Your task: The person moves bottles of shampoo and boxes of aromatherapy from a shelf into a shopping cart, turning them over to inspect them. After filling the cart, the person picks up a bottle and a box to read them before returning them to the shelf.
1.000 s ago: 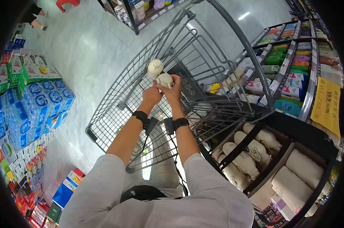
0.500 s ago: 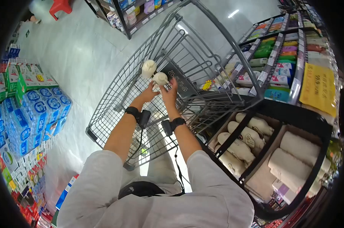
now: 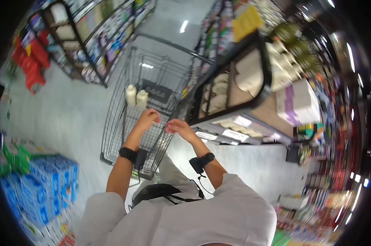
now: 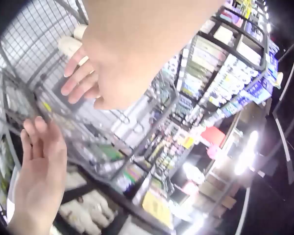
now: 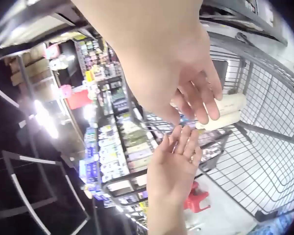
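Note:
Two cream-coloured bottles [image 3: 131, 95] stand side by side in the grey wire shopping cart [image 3: 102, 156]. Over the cart's near part is my left hand [image 3: 147, 119], its fingers loosely bent and holding nothing. My right hand [image 3: 180, 128] hovers a little to the right, palm turned inward, also holding nothing. A gap separates the two hands, and the bottles lie beyond them. In the right wrist view, the relaxed fingers of my right hand [image 5: 186, 83] overlap the bottles [image 5: 228, 110], while my left hand [image 5: 174, 169] shows its palm.
A black-framed display rack [image 3: 230, 110] with cream bottles runs along the cart's right side. Blue-wrapped packs [image 3: 50, 184] are stacked at the left. Farther ahead stand a shelf unit [image 3: 95, 53] and red stools [image 3: 31, 67]. A white box [image 3: 298, 100] sits at the rack's end.
My hands have let go of the second bottle, which now stands beside the first. Both hands have drawn back toward me and apart. The head view has swung right.

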`<move>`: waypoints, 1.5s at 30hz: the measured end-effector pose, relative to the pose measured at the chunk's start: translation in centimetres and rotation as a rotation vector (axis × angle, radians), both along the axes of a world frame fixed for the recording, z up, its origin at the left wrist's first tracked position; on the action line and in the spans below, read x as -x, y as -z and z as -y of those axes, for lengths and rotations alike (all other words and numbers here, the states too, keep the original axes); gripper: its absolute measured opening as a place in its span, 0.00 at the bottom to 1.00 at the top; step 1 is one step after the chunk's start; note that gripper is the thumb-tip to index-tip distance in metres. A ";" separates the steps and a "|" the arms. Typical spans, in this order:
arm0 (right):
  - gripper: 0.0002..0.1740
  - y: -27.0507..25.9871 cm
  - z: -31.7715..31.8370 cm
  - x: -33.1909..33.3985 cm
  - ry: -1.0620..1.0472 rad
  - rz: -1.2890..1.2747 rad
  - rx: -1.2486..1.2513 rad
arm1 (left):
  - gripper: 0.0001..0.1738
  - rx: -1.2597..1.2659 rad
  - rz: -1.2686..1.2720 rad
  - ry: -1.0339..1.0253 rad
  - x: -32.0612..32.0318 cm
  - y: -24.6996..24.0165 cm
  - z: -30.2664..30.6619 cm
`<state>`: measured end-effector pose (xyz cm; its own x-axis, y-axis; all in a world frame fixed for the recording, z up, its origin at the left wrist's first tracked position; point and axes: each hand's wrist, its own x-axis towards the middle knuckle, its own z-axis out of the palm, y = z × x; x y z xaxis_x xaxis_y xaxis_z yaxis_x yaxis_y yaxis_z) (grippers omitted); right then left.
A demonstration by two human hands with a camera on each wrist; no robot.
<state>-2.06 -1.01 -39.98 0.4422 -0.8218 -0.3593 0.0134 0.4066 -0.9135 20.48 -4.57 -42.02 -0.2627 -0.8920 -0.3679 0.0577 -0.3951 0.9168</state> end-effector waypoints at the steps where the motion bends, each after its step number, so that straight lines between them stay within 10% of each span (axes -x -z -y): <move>1: 0.10 -2.3 -0.9 1.2 0.057 0.002 0.029 | 0.12 0.060 0.008 0.094 1.5 -3.1 -0.1; 10: 0.08 -19.2 -8.2 16.4 0.431 -0.096 0.559 | 0.11 0.620 -0.014 0.609 19.7 -20.3 -6.1; 15: 0.15 -23.2 -4.5 25.1 0.885 -0.181 0.699 | 0.31 1.059 0.103 0.125 30.5 -22.8 -6.4; 20: 0.39 -23.6 5.3 29.6 0.935 -0.464 0.969 | 0.46 0.953 0.202 -0.061 38.8 -22.3 -1.7; 29: 0.49 -27.6 8.0 28.5 0.974 -0.853 1.238 | 0.53 1.033 0.471 -0.132 41.5 -20.9 -0.2; 45: 0.50 -25.3 4.7 30.7 1.020 -0.407 1.152 | 0.33 1.178 0.390 -0.227 39.8 -22.7 -3.1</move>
<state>-32.76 -5.67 -14.66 -0.4059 -0.6044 0.6855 -0.4755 -0.5009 -0.7232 -19.27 -1.50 -19.27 -0.1138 -0.7419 0.6608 -0.3364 0.6546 0.6770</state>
